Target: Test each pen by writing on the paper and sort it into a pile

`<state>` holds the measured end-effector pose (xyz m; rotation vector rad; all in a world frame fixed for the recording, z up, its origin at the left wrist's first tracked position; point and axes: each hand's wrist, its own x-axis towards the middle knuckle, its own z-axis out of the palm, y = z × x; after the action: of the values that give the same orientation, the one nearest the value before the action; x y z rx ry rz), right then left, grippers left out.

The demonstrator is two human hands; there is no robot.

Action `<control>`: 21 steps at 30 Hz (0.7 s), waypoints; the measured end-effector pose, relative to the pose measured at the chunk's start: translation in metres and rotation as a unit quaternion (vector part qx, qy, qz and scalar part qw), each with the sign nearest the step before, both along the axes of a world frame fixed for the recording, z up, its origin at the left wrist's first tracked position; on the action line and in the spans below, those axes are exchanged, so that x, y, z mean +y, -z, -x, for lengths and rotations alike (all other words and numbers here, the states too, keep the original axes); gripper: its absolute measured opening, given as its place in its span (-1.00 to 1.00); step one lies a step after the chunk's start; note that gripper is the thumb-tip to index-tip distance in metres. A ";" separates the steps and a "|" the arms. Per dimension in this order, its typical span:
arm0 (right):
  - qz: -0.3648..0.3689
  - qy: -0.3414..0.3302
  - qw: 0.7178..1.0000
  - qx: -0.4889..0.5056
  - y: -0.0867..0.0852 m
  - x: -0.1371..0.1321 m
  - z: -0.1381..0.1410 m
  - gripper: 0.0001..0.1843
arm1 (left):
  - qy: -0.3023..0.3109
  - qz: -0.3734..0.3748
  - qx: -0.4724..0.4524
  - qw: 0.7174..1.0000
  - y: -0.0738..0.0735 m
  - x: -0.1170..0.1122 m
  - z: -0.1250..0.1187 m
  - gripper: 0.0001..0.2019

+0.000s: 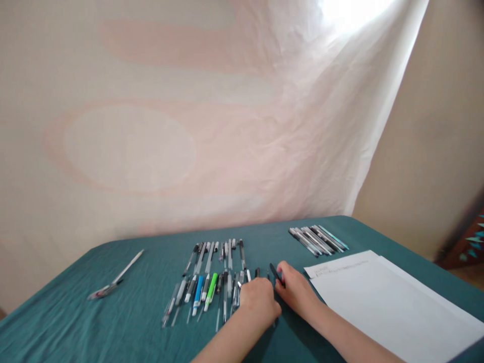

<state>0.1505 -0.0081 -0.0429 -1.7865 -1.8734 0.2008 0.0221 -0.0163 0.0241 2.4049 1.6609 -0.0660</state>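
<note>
My left hand (260, 301) rests knuckles-up on the teal tablecloth (143, 327), fingers curled at the right end of a spread of several pens (212, 282). What its fingers hold is hidden. Just to its right, my right hand (297, 290) is closed in a pinch on a dark pen (276, 273), whose tip points up and away from me. The two hands nearly touch.
A second bundle of several pens (317, 239) lies at the back right. White paper sheets (385, 302) with a little writing lie to the right. A lone white pen (115, 281) lies at the left. A pale sheet (189, 126) hangs behind the table.
</note>
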 end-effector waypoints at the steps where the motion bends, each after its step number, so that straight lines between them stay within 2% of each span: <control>1: -0.003 -0.001 1.000 -0.003 0.000 0.000 0.000 -0.84 | -0.001 0.002 -0.004 1.000 0.000 -0.001 -0.001 -0.68; 7: -0.019 0.005 1.000 -0.009 0.006 0.002 -0.001 -0.77 | 0.000 0.011 -0.033 0.999 0.001 -0.006 -0.006 -0.69; 14: -0.025 0.003 0.999 0.030 0.008 0.005 -0.005 -0.76 | -0.012 0.024 -0.092 0.995 0.007 0.000 -0.004 -0.68; 21: -0.018 0.005 0.996 0.089 0.008 0.008 -0.011 -0.75 | -0.033 0.058 -0.198 0.978 0.012 0.007 0.006 -0.85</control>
<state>0.1611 -0.0005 -0.0504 -1.6954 -1.7313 0.3089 0.0161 -0.0090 0.0120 2.1027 1.5031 0.2988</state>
